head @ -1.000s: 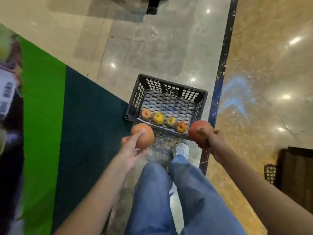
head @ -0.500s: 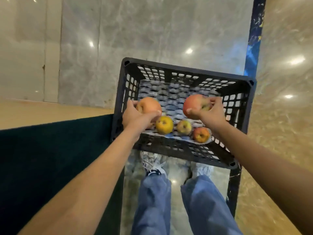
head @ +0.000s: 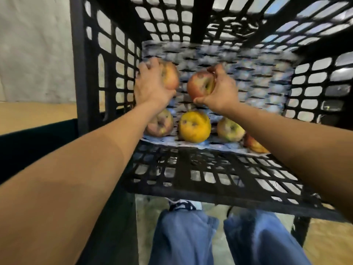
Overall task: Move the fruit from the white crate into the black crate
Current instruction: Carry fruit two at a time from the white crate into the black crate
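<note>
Black plastic lattice crate [head: 210, 175]: both my hands are inside it, low over the mesh floor. My left hand [head: 152, 83] is curled over a red-orange round apple [head: 171, 77], close to the left wall. My right hand [head: 221, 92] grips a red blotched apple [head: 199, 85] between thumb and bent fingers, nearer the middle. The two held apples sit side by side, apart. Motion blur hides whether either touches the floor.

Key relation: four fruit lie in a row against the near wall: a dull pink apple [head: 160, 123], a yellow round fruit [head: 194, 127], a greenish-yellow apple [head: 230, 129] and an orange-red fruit [head: 252, 144] partly hidden by my right forearm. My hands are just on the far side of that row, and bare floor runs on beyond them. The fruit is round, so there is no long axis to align. Both hands reach equally deep. Judgement: the set-down goes straight down, clear of the row.

The white crate is not in view.

Against half a second ago: my hands were at rim height above the row; now they are well below the rim and beyond it. The row of four is unshifted.
</note>
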